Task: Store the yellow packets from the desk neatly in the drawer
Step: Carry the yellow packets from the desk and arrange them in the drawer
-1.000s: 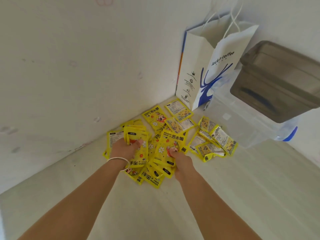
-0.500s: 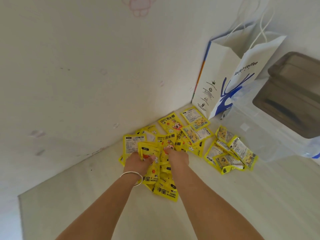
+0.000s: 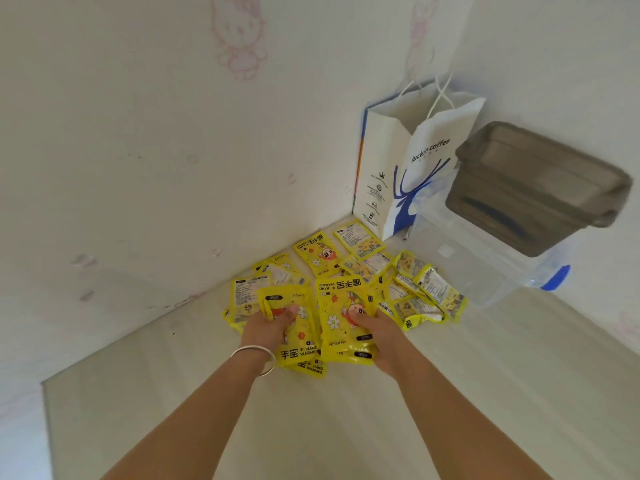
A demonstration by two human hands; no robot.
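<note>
The left hand point(image 3: 268, 325) and right hand point(image 3: 377, 336) are each pinching flat glossy yellow foil packets point(image 3: 341, 311), thumbs on top. They are probably gathering the scattered heap into stacks for carrying.

Yellow packets point(image 3: 341, 308): glossy plastic film, creasing and catching light. Tabletop point(image 3: 346, 427): pale, matt, showing faint wood grain. Bag point(image 3: 412, 174): smooth white paper. Storage box point(image 3: 485, 268): clear plastic, wearing a grey translucent lid point(image 3: 540, 185). Bracelet point(image 3: 256, 355): shining metal.

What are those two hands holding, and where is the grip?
Each grips yellow packets: the left hand holds one packet by its left edge, the right hand another packet by its right edge.
</note>
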